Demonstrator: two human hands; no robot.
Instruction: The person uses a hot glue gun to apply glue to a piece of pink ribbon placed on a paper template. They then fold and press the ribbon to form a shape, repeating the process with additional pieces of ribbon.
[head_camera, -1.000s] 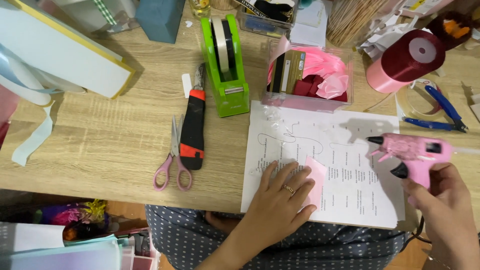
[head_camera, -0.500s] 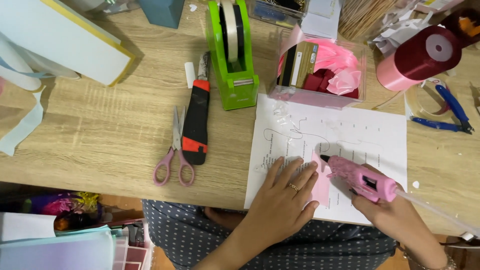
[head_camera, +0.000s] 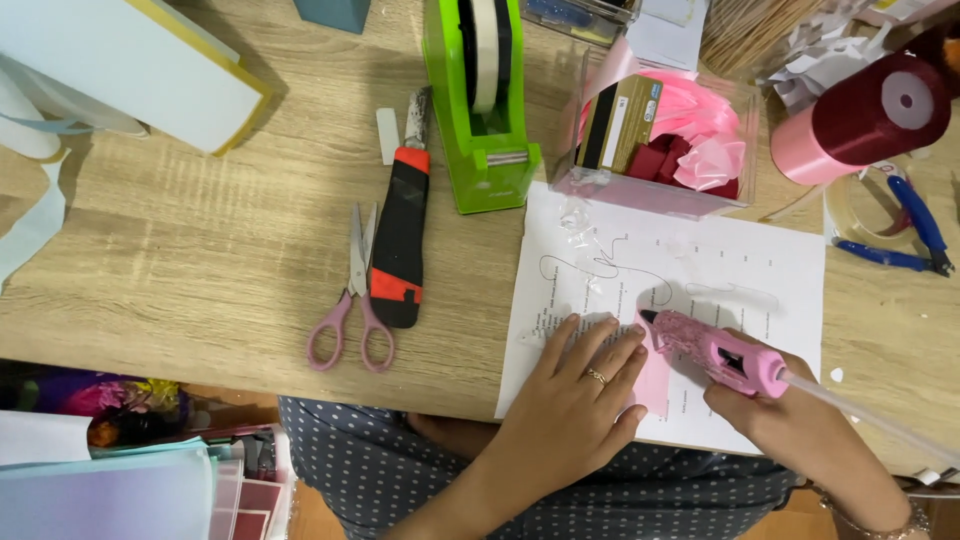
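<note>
Left hand (head_camera: 578, 400) lies flat, fingers spread, pressing pink paper (head_camera: 652, 385) on the sheet (head_camera: 700, 270); right hand (head_camera: 790, 420) grips the glue gun (head_camera: 708, 348), nozzle touching the paper

The left hand (head_camera: 575, 400) covered most of the pink paper piece (head_camera: 655, 385) and the lower left of the printed sheet (head_camera: 700, 270). The sheet's print was too small to read. Right of the sheet, the glue stick (head_camera: 870, 420) ran off the frame edge. The right hand (head_camera: 800, 425) hid the glue gun (head_camera: 715, 350) grip. Above the sheet, the green tape dispenser (head_camera: 485, 110) was cut off at the top.
</note>
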